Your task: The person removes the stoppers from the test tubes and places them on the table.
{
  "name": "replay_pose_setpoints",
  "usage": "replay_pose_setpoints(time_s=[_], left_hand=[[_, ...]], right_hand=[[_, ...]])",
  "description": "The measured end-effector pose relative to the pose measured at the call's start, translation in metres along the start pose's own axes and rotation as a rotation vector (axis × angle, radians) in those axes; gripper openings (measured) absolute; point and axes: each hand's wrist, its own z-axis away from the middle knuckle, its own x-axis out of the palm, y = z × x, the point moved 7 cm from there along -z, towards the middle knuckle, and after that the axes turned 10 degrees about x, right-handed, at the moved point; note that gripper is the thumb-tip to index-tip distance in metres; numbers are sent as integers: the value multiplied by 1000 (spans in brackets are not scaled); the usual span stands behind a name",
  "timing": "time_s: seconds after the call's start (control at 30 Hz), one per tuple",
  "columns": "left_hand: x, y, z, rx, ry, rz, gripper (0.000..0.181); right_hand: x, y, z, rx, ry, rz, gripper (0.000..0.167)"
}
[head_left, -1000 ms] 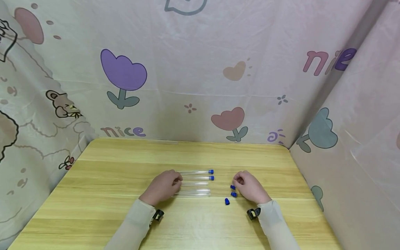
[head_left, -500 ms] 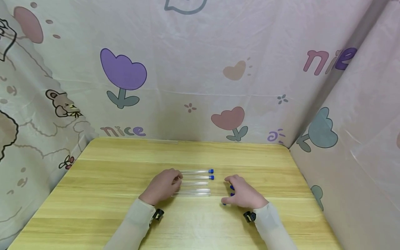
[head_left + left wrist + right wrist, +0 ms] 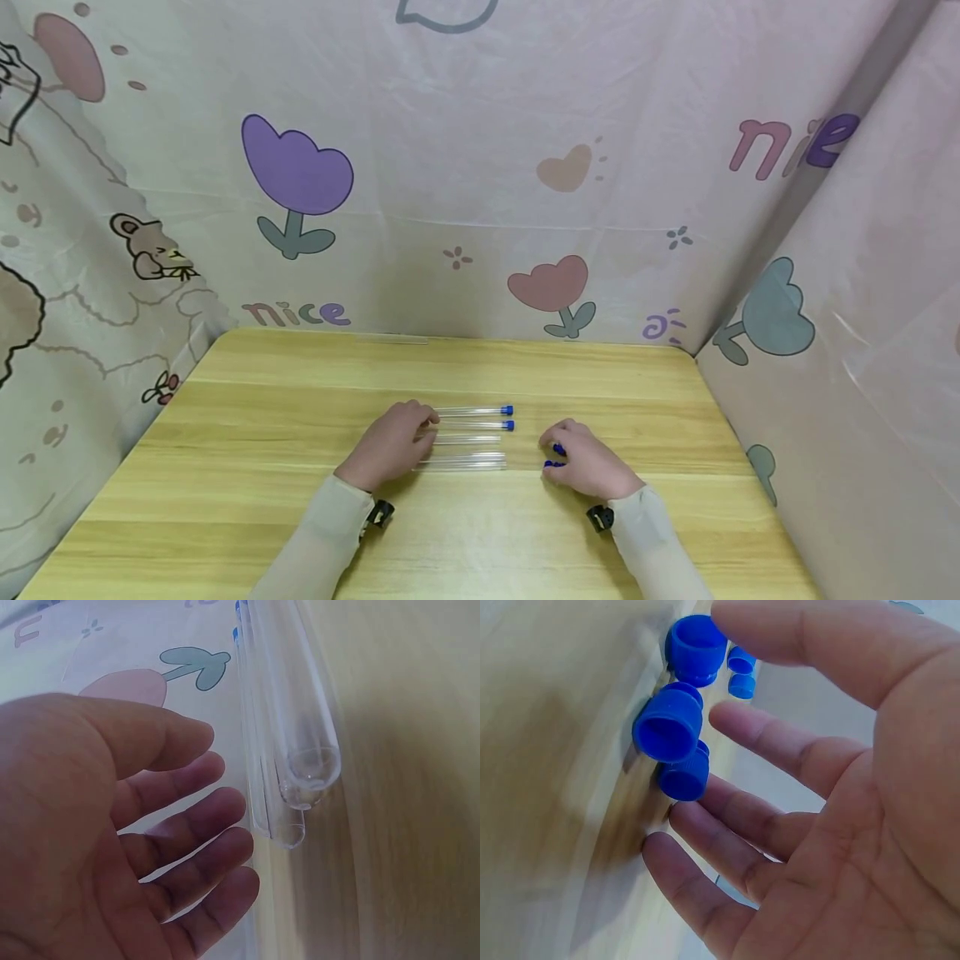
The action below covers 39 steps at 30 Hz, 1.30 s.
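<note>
Clear round-ended test tubes (image 3: 472, 458) (image 3: 311, 742) lie side by side on the table. The two farthest tubes carry blue caps (image 3: 507, 410); the nearer ones have bare ends toward the right. My left hand (image 3: 390, 446) hovers at the tubes' rounded ends, fingers loosely bent and apart from them in the left wrist view. Three loose blue caps (image 3: 667, 724) lie close together beside my right hand (image 3: 588, 458). Its thumb (image 3: 765, 630) touches the uppermost cap (image 3: 697, 649) in the right wrist view. The other fingers are extended and spread around the caps.
A thin clear strip or tube (image 3: 408, 340) lies at the table's back edge. Patterned curtains (image 3: 450, 167) stand behind and along both sides of the wooden table (image 3: 480, 542). Both wrists wear small black cameras (image 3: 600, 517).
My right hand has moved left and toward me, spreading over the loose caps, then drawing its thumb inward. The nearest cap has shifted away from me, beside the others. The left hand stays put.
</note>
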Motion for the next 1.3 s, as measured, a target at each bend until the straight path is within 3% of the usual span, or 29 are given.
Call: replay_pose_setpoints(time_s=[0.13,0.37,0.53,0.67,1.07,1.3], left_hand=[[-1,1,0,2,1,-1,22],[-1,-1,1,0,13,-4,26],[-5,-2,1,31,70,-71,19],[-8,-8,2,12,108,-107,20],[-9,-34,6,-106,79,-51,3],[-6,-35,6,-100,53,-36,12]], right_hand=[[-1,-2,0,-26,-5,4,31],[-5,-2,0,-35,-2,-32,37],[-11,-2,-1,-22,62,-64,36],[-16,-4,0,-19,89,-83,35],[-20,-7,0,-41,111,-126,32],[-19,-5,1,-42,97,-132,33]])
